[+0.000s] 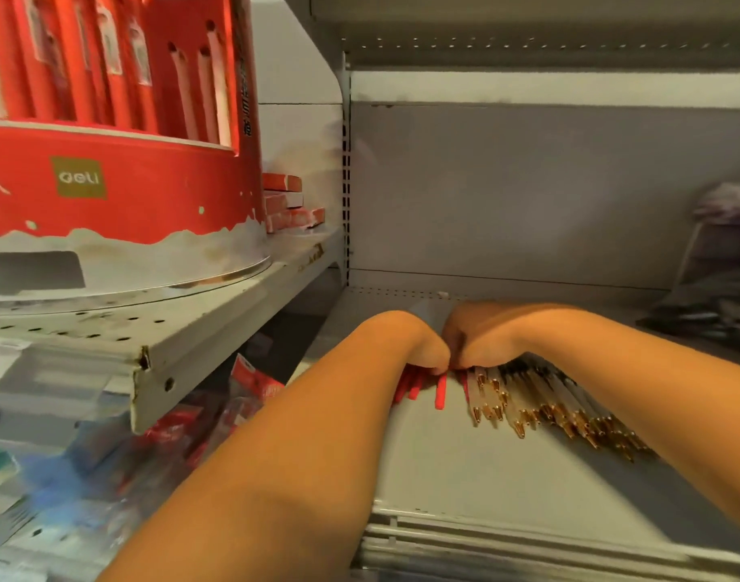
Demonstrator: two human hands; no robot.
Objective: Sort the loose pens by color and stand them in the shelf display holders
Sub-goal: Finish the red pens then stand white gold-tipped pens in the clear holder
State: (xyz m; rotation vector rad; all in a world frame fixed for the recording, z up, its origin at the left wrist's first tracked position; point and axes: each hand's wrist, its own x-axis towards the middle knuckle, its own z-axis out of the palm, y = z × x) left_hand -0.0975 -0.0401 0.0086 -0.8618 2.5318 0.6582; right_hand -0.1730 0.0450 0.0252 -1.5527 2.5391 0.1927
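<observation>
Nearest: both bare forearms reach in over the pale grey metal shelf board [465, 468].

On the board: a fanned row of clear-barrelled pens with gold tips [540, 407] lies flat, tips toward the shelf's front edge, partly under the right forearm. Just left of them are a few red pen barrels [441, 390], also lying flat.

The left hand [414, 344] and right hand [486, 333] are knuckles-up and pressed side by side, with fingers curled down onto the pens where red meets clear. The fingertips are hidden, so it cannot be told whether either hand pinches a pen or only presses on them.

Further, up left: the round red cardboard display holder [120, 191] stands on the neighbouring shelf with its slots visible, well apart from the pens. Small red boxes [290, 207] are stacked just beside it.

Judged stage: separating colours, nothing stood yet.

Risks:
- Round barrels may roll if the fan is nudged by the right forearm, remixing the colours.
- A loose bundle carried up and across to the holder could shed pens into the gap between the shelves.
</observation>
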